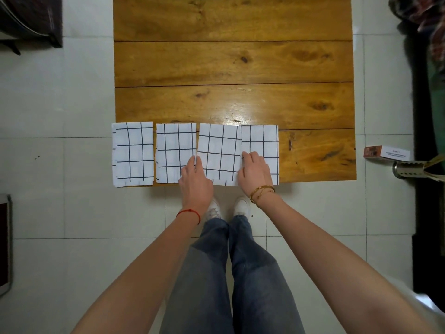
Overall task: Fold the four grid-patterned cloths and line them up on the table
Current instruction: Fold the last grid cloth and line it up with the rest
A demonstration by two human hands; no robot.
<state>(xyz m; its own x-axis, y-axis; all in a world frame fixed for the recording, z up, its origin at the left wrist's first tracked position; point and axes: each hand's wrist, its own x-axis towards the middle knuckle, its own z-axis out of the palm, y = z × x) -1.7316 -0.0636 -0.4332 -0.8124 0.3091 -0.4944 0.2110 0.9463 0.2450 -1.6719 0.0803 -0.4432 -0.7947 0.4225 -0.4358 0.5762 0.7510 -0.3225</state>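
Four folded grid-patterned cloths sat in a row along the near edge of the wooden bench (240,63), and both hands were down on the third one. The first cloth (133,154), far left, lay flat with its left side hanging a touch past the bench corner. Just beside it, with a thin gap, lay the second cloth (175,150). The third cloth (220,153) sat slightly skewed, its top leaning right, its left edge touching the second and its right edge meeting the fourth cloth (261,143).

The left hand (195,182), a red thread at the wrist, rested at the third cloth's left edge; its fingers (195,162) were held together and seemed to pinch that edge, though the grip itself was hard to make out. The right hand (255,172), gold bangles on the wrist, lay over the seam between third and fourth cloth, fingers (246,156) curled down onto the third cloth's right edge; whether they pinched or merely pressed could not be told.

Below, jeans and white shoes (227,208) stood on the pale tiled floor. Off to the right of the bench, a small carton (387,153) lay on the floor.
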